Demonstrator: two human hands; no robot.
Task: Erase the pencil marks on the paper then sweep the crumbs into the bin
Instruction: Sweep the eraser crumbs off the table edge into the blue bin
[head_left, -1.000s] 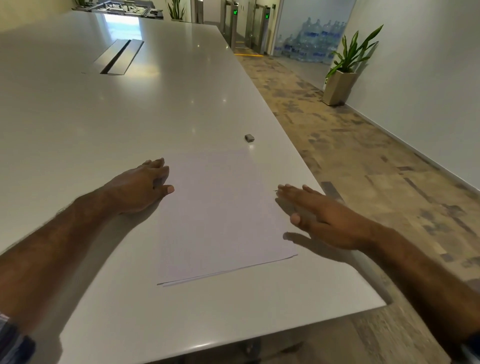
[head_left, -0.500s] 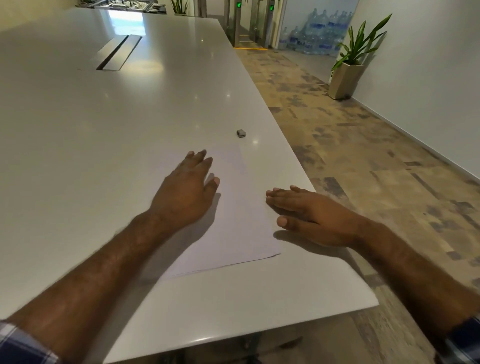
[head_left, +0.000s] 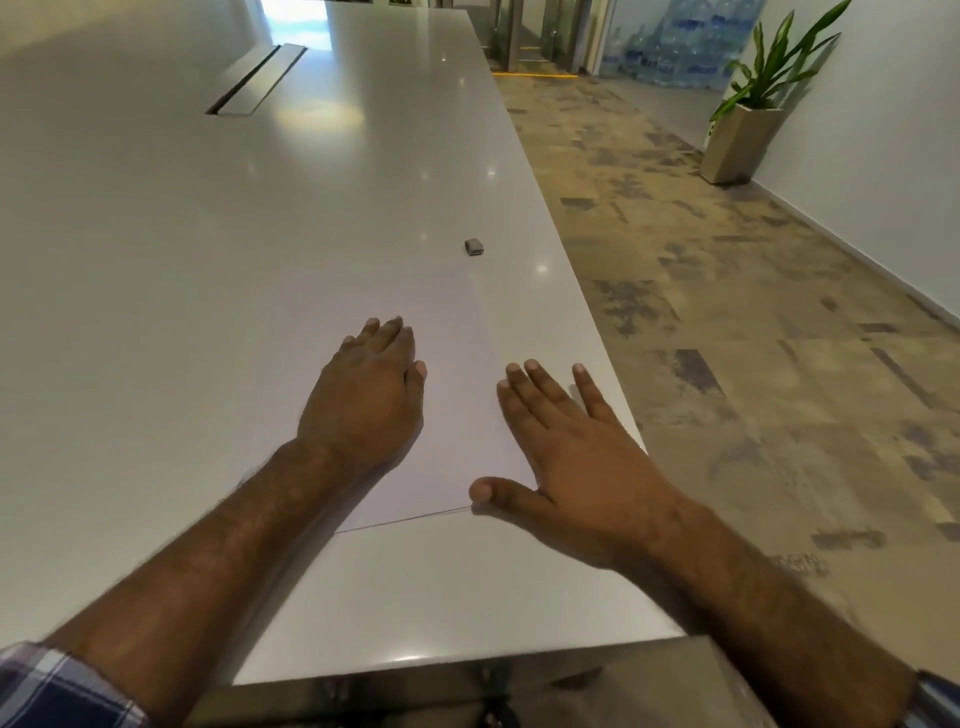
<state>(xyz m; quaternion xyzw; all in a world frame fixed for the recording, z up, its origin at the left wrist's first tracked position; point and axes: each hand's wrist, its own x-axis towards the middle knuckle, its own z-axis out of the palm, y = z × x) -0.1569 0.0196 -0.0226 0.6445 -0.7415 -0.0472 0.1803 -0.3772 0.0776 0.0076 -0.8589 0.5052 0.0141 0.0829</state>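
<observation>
Lying flat near the right edge of the long white table (head_left: 156, 249), the sheet of paper (head_left: 452, 322) is being pressed down by both hands. The left hand (head_left: 366, 397) is being held palm down on the middle of the sheet, its fingers close together and pointing toward the far end; nothing is being gripped by it. The right hand (head_left: 576, 457) is being laid open over the sheet's right side and near right corner, with the fingers spread wide and the thumb stretched out to the left along the near edge of the paper; part of the palm is being carried past the sheet onto the bare table, close to the table's right edge. No object is being held in it either.

Pencil marks and crumbs are too faint to be made out on the sheet. A small grey eraser (head_left: 474, 246) is being left on the table just beyond the far right corner of the paper, apart from both hands. Farther off on the left, a cable slot (head_left: 257, 78) is being shown set into the tabletop. On the patterned floor (head_left: 727, 338) to the right, a potted plant (head_left: 753, 119) is being seen against the white wall. A checked sleeve (head_left: 57, 686) is being shown at the near left corner.
</observation>
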